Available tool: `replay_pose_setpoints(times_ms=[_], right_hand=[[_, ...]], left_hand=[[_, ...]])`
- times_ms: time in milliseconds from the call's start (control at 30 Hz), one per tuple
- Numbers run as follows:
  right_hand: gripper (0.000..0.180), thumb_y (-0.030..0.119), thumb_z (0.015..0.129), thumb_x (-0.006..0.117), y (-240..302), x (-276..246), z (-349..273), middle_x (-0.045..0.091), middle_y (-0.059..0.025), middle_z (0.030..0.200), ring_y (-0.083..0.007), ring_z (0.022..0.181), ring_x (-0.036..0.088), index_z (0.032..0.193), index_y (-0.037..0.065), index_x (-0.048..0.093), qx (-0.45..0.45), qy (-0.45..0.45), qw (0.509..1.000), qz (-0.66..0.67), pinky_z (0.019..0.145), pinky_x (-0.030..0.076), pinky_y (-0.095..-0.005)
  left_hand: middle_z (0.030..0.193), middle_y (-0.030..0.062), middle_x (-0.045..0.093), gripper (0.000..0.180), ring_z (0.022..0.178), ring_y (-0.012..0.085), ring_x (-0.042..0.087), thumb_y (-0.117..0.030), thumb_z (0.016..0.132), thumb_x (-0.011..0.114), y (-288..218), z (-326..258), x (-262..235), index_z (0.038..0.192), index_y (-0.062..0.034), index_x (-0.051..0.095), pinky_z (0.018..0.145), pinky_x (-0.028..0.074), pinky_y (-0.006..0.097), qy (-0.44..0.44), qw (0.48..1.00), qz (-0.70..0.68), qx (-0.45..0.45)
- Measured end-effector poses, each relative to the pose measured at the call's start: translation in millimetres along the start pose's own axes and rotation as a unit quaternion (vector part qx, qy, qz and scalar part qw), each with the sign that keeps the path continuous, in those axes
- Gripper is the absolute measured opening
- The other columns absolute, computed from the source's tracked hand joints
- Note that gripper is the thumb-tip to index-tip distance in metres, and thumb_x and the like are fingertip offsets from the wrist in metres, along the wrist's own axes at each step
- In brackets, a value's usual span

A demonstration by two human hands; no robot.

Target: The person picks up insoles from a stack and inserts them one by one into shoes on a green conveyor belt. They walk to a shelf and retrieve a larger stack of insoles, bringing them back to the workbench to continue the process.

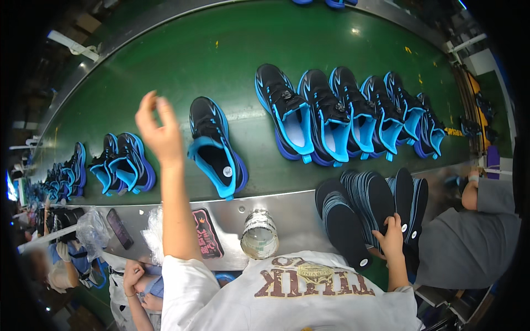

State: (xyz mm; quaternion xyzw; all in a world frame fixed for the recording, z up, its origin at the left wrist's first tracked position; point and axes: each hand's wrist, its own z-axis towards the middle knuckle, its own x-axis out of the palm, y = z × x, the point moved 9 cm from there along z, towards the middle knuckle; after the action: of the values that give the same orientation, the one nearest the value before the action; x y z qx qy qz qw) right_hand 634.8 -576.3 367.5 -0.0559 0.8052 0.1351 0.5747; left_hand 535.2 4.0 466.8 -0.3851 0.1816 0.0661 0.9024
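Observation:
My left hand is raised over the green conveyor belt, its fingers apart and nothing in them. Just to its right stands a single black sneaker with blue trim and a blue collar. A black insole with a round white sticker shows inside that shoe. At the belt's near edge on the right, my right hand has its fingers closed at the end of a black insole in a fanned stack. More stacked insoles lie just to the left of that hand; some fingertips are hidden.
Several matching sneakers stand in a row to the right, with pale interiors. Others line the belt at left. On the metal ledge are a clear jar, a phone in a patterned case and another phone. Other people sit on both sides.

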Motion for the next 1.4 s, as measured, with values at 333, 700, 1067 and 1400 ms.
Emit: replay_pose_setpoints(times_ms=[333,700,1067,1400], right_hand=[[0.027,0.007,0.071,0.066,1,-108,8,0.054,-0.0002,0.080,-0.0062,0.071,0.049,0.096,-0.001,0.057,0.091,-0.059,0.894,0.434,0.065,0.040,-0.0213],[0.018,0.015,0.064,0.067,284,-20,141,0.063,-0.0109,0.065,-0.0177,0.059,0.059,0.074,0.000,0.067,-0.219,0.290,0.901,0.238,0.059,0.047,-0.0304],[0.020,0.018,0.073,0.056,327,23,119,0.050,-0.0194,0.091,-0.0315,0.082,0.053,0.077,-0.002,0.058,-0.378,-0.051,0.924,-0.016,0.068,0.048,-0.0378],[0.017,0.012,0.069,0.056,320,36,125,0.057,-0.0223,0.087,-0.0314,0.072,0.059,0.074,-0.003,0.063,-0.374,0.118,0.912,-0.117,0.064,0.050,-0.0368]], left_hand=[[0.098,0.0224,0.056,0.053,0.089,0.0387,0.054,-0.030,0.080,0.058,-71,-108,183,0.122,-0.0056,0.037,0.075,0.044,0.040,0.342,0.935,-0.079,0.048],[0.054,0.0019,0.046,0.044,0.048,0.0097,0.047,-0.043,0.079,0.059,-4,-126,180,0.063,-0.0043,0.047,0.040,0.037,0.025,0.444,0.846,-0.115,-0.272],[0.069,0.0083,0.056,0.039,0.062,0.0125,0.053,-0.035,0.078,0.059,-13,-128,150,0.086,0.0030,0.056,0.058,0.042,0.025,0.430,0.827,-0.255,-0.258],[0.054,0.0026,0.047,0.036,0.052,0.0074,0.039,-0.032,0.082,0.057,4,-131,146,0.078,0.0030,0.057,0.046,0.032,0.026,0.376,0.860,-0.191,-0.288]])
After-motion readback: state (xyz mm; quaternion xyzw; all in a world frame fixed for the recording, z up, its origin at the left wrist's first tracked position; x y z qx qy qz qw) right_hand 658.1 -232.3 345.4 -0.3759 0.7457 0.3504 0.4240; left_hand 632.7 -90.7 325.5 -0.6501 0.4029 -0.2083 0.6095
